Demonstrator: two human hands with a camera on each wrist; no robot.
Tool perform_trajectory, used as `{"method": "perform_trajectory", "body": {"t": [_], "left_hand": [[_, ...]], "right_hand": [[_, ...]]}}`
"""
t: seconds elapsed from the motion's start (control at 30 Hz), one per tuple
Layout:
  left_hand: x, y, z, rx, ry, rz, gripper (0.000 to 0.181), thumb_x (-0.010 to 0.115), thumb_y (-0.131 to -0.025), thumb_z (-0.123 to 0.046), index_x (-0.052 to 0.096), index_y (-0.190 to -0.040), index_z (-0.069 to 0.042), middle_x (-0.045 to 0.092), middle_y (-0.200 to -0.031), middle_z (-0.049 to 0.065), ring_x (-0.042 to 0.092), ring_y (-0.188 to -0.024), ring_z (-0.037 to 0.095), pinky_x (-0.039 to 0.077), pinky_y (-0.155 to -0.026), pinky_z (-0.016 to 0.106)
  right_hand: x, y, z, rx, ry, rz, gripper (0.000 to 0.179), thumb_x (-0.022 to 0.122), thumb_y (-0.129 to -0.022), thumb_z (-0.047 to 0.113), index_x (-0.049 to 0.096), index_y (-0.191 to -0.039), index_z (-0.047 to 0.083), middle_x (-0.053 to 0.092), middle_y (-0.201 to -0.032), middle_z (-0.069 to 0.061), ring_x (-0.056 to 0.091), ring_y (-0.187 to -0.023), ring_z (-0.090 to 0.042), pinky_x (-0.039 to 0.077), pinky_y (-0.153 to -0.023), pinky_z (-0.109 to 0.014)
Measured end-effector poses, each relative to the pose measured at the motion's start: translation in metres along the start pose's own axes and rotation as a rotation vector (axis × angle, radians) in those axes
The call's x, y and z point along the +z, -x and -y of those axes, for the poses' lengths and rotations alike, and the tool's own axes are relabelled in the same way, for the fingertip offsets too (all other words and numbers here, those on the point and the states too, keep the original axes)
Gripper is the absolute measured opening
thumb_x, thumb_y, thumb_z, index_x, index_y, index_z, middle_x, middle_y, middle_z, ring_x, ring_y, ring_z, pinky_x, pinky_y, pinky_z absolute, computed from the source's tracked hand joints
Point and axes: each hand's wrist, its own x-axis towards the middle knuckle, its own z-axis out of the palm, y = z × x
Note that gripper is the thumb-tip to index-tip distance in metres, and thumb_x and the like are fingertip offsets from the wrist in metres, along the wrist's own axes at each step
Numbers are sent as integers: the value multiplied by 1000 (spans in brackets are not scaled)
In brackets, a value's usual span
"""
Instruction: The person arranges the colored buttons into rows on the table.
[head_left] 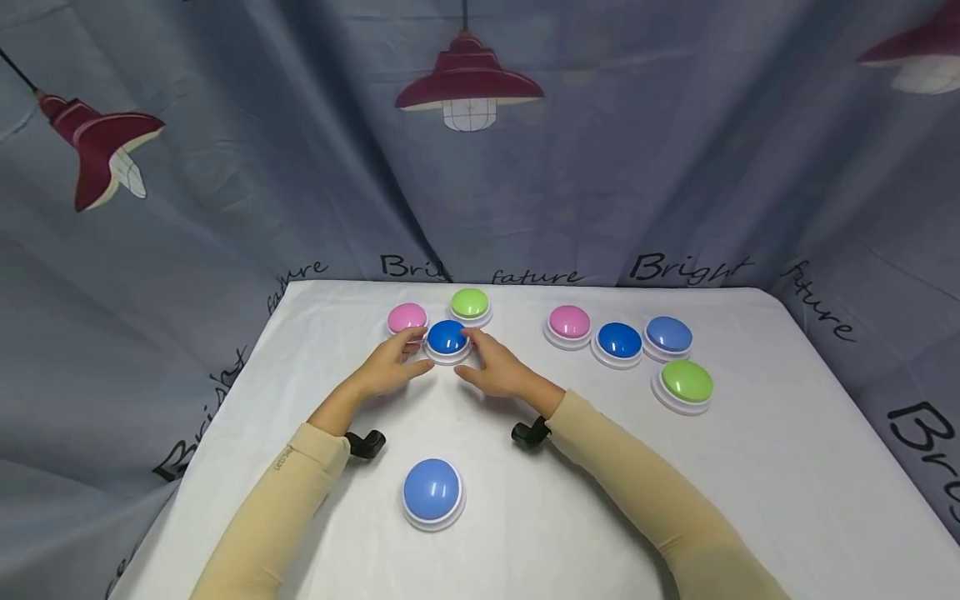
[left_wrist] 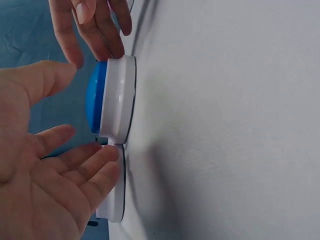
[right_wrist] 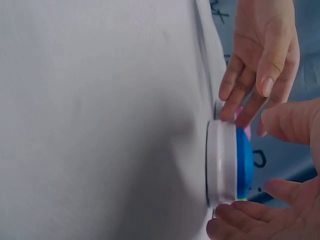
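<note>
A dark blue push button (head_left: 447, 337) with a white round base stands on the white table between both hands. On its left is the left hand (head_left: 390, 365), fingers loosely extended and thumb apart. The right hand (head_left: 495, 367) is at its right side in the same manner, fingertips close to the base. In the right wrist view, the button's white base (right_wrist: 221, 162) rests on the tabletop; whether fingertips touch it I cannot tell. Just behind are a pink button (head_left: 407, 317), partly hidden by the left hand, and a green button (head_left: 470, 302).
Nearer the person sits a light blue button (head_left: 431, 490). To the right stand another pink button (head_left: 569, 322), a dark blue one (head_left: 619, 341), a light blue one (head_left: 668, 334) and a green one (head_left: 687, 381). A grey printed curtain (head_left: 480, 200) hangs behind the table.
</note>
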Motion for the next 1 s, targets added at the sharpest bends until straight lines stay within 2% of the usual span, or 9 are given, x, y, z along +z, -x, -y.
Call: {"method": "perform_trajectory", "body": {"t": [0.27,0.5,0.6,0.73,1.0], "left_hand": [[12,-15,10,49,58,-50,68,72,-91,-10,36,-147,5,47,-143,24,51,-128,35,38,-109,43],[21,-25,12,64,-55,-116,68,76,-88,-14,42,-146,-1,54,-137,18,55,-118,29,42,-105,41],[22,-28,12,65,-66,-137,67,78,-86,-14,46,-143,-2,56,-135,16,58,-113,28,44,-102,41],[21,-28,14,61,-66,-149,66,82,-83,-13,51,-140,-2,58,-135,15,63,-110,27,47,-99,40],[17,-17,9,89,-98,-113,66,83,-81,-17,53,-139,-6,58,-137,11,65,-102,24,51,-93,39]], "right_hand": [[5,-13,-7,30,4,-30,72,68,-94,21,29,-152,3,36,-154,-19,31,-143,-30,25,-116,-42],[11,-24,-7,21,67,-47,67,64,-97,16,29,-152,1,37,-152,-20,35,-141,-30,27,-115,-41],[13,-25,-6,36,87,-62,66,65,-96,13,30,-151,0,39,-151,-20,37,-140,-31,29,-114,-42],[13,-25,-3,48,83,-79,65,68,-94,11,35,-149,1,42,-149,-20,39,-139,-31,30,-114,-42],[11,-13,1,31,129,-80,65,72,-90,13,40,-146,1,47,-145,-18,44,-135,-31,34,-111,-43]]}}
